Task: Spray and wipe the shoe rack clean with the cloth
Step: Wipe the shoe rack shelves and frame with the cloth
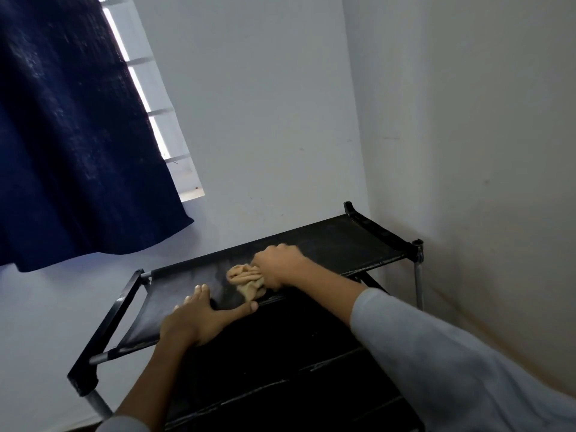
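Head view: no legible writing, seemingly.

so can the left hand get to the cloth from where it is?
Probably yes. The left hand lies flat on the rack's top shelf beside the cloth; only the right hand gripping it competes.

We can read no text, label, brand, number or sign anywhere here, neither on the shoe rack (327, 244) nor the cloth (246, 280).
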`<control>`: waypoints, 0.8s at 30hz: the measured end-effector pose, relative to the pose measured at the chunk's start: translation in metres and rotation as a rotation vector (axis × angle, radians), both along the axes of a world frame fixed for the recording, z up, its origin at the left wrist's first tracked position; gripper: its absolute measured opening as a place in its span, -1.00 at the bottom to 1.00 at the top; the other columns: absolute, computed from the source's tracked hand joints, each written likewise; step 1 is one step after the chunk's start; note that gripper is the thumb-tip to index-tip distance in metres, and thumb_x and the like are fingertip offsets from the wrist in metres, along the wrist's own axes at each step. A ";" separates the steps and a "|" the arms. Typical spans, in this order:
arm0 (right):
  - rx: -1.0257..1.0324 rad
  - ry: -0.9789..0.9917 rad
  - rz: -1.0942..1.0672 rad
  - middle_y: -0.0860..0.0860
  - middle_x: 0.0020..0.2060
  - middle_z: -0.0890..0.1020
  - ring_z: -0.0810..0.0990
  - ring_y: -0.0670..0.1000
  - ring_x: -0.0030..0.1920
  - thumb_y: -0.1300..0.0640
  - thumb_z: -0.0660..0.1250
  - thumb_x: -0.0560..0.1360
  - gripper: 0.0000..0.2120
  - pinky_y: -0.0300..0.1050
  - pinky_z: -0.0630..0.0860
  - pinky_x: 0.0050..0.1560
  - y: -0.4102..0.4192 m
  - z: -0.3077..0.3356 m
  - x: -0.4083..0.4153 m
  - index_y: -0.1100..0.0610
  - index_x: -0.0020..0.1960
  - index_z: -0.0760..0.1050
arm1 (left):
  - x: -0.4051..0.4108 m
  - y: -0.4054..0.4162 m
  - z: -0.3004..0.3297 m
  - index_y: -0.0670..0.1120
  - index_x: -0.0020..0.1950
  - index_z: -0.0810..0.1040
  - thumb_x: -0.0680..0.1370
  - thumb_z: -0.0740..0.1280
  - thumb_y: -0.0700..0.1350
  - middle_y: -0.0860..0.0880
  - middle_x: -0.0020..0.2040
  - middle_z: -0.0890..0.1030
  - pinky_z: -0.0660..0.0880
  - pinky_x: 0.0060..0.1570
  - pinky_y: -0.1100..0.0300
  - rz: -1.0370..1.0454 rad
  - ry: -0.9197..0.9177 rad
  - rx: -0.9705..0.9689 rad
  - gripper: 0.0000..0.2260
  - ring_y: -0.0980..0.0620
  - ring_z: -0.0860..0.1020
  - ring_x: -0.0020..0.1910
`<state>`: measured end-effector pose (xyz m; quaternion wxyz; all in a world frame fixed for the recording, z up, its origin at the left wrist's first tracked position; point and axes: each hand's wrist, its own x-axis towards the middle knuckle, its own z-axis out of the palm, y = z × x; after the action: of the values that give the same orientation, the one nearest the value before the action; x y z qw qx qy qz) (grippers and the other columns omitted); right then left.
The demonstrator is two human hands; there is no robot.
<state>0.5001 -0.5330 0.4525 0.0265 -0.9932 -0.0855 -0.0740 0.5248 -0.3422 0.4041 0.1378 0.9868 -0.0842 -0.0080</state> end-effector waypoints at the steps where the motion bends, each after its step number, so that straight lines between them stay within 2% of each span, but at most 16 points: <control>1: -0.017 -0.004 -0.046 0.13 0.25 0.51 0.49 0.18 0.25 0.06 0.26 0.53 -0.68 0.01 0.44 0.13 -0.015 0.000 0.000 0.04 0.28 0.45 | -0.004 0.000 0.002 -0.04 0.51 0.08 0.04 0.09 0.68 -0.10 0.48 0.28 0.35 0.29 -0.16 0.012 -0.010 0.002 0.22 -0.15 0.34 0.39; 4: -0.065 0.005 -0.255 0.12 0.26 0.52 0.50 0.17 0.26 0.02 0.25 0.54 -0.68 0.00 0.43 0.16 -0.077 0.004 -0.007 0.03 0.28 0.47 | -0.011 -0.001 0.005 -0.03 0.47 0.14 0.02 0.06 0.69 -0.09 0.45 0.33 0.38 0.26 -0.15 0.042 -0.038 0.010 0.20 -0.15 0.36 0.37; 7: -0.073 0.073 -0.450 0.10 0.18 0.55 0.54 0.12 0.12 0.12 0.21 0.55 -0.82 -0.04 0.42 0.01 -0.132 0.006 -0.021 0.04 0.12 0.49 | -0.011 -0.005 0.004 -0.02 0.47 0.15 -0.01 0.05 0.70 -0.08 0.47 0.31 0.35 0.27 -0.17 0.046 -0.039 0.020 0.22 -0.16 0.35 0.38; 9: -0.077 0.100 -0.489 0.08 0.13 0.56 0.54 0.10 0.07 0.14 0.23 0.53 -0.89 -0.06 0.40 -0.04 -0.137 0.006 -0.024 0.03 0.05 0.45 | -0.010 -0.006 0.004 -0.02 0.49 0.14 -0.01 0.06 0.70 -0.08 0.47 0.30 0.34 0.29 -0.19 0.050 -0.032 0.028 0.23 -0.16 0.33 0.40; 13: -0.087 0.051 -0.489 0.08 0.17 0.53 0.49 0.11 0.21 -0.01 0.30 0.51 -0.68 -0.05 0.43 0.07 -0.109 0.002 -0.010 0.09 0.20 0.46 | -0.009 -0.003 0.004 -0.01 0.48 0.14 -0.04 0.05 0.70 -0.08 0.48 0.28 0.34 0.29 -0.20 0.062 -0.041 0.030 0.25 -0.17 0.33 0.40; 18: 0.049 0.051 -0.557 0.07 0.17 0.56 0.52 0.13 0.20 -0.10 0.36 0.44 -0.58 -0.01 0.57 0.07 -0.076 0.009 0.012 0.11 0.20 0.52 | -0.016 -0.006 0.007 -0.01 0.51 0.09 0.00 0.02 0.69 -0.06 0.51 0.21 0.31 0.32 -0.17 0.026 -0.039 0.041 0.23 -0.17 0.28 0.43; 22: 0.072 0.055 -0.454 0.04 0.22 0.55 0.55 0.15 0.17 -0.02 0.37 0.46 -0.61 0.03 0.59 0.05 -0.023 0.011 0.032 0.00 0.27 0.49 | -0.021 -0.010 0.010 -0.01 0.53 0.03 0.06 0.05 0.67 -0.02 0.53 0.17 0.28 0.33 -0.12 0.030 -0.059 0.047 0.19 -0.14 0.25 0.46; 24: 0.061 0.053 -0.361 0.03 0.27 0.51 0.51 0.17 0.22 -0.02 0.36 0.45 -0.54 0.05 0.57 0.06 0.007 0.008 0.040 -0.08 0.33 0.41 | -0.022 -0.011 0.010 -0.02 0.54 0.01 0.07 0.06 0.66 -0.02 0.53 0.16 0.28 0.33 -0.11 0.027 -0.071 0.052 0.20 -0.13 0.24 0.46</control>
<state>0.5398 -0.5260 0.4607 0.0450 -0.9928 0.0970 -0.0539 0.5030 -0.3531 0.4144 0.1092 0.9908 -0.0754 0.0265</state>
